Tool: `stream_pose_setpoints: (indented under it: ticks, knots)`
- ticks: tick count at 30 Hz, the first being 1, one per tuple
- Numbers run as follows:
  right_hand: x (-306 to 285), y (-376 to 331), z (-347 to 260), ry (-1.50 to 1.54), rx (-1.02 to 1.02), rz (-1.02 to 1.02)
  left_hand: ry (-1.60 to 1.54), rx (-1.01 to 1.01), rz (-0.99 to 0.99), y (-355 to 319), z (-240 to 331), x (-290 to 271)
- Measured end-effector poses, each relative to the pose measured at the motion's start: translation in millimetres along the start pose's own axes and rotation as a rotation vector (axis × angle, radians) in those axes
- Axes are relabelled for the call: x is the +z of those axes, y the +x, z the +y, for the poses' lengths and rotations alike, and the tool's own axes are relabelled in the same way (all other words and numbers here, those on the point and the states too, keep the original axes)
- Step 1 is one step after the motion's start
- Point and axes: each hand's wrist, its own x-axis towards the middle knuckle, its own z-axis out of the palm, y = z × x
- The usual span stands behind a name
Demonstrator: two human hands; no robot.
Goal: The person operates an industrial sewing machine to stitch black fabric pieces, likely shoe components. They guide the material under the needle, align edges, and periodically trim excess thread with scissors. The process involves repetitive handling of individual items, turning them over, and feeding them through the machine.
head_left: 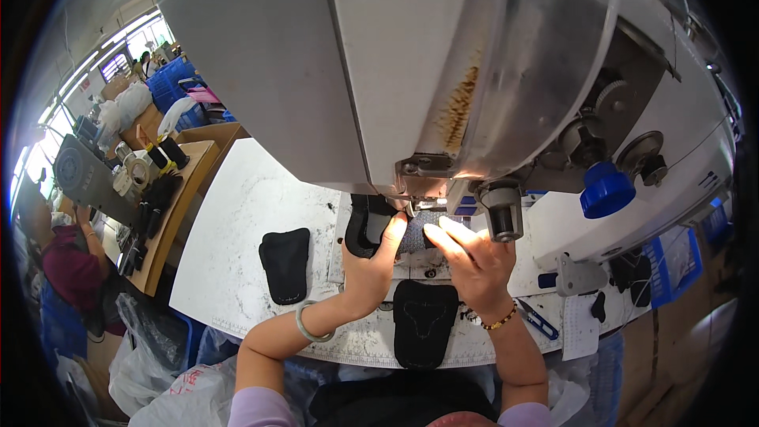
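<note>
Fabric piece [378,225] on white worktable [237,221], crowded workshop.

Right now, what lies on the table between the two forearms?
In the head view, a black shoe-upper piece lies on the white table between them.

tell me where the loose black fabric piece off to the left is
In the head view, the black fabric piece lies flat on the white table, left of the left hand.
</note>
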Motion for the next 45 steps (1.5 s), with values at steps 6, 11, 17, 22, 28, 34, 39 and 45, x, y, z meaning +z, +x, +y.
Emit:
stream_pose_setpoints:
  ticks: [6,11,17,22,28,34,39,45]
  knots:
    - [10,2,14,0.121,0.082,0.070,0.092,-0.200,-0.063,-17,6,-5]
    - [13,3,16,0.319,0.190,0.030,-0.502,-0.154,-0.111,-11,-16,-32]
    - [24,-6,21,0.485,0.297,0.069,-0.429,-0.554,-0.411,45,-6,-50]
    - [18,2,16,0.380,0.224,0.092,-0.363,-0.586,-0.398,43,-5,-46]
    - [3,0,-12,0.515,0.438,0.106,-0.374,-0.365,-0.379,35,-9,-37]
    - [9,-2,-28,1.123,0.804,-0.134,-0.083,0.035,-0.202,12,-10,-16]
    - [-5,10,-26,1.376,0.973,-0.232,-0.097,-0.029,-0.068,-9,5,4]
    - [-11,21,-32,1.371,1.009,-0.246,0.020,0.105,-0.072,-7,-6,-7]
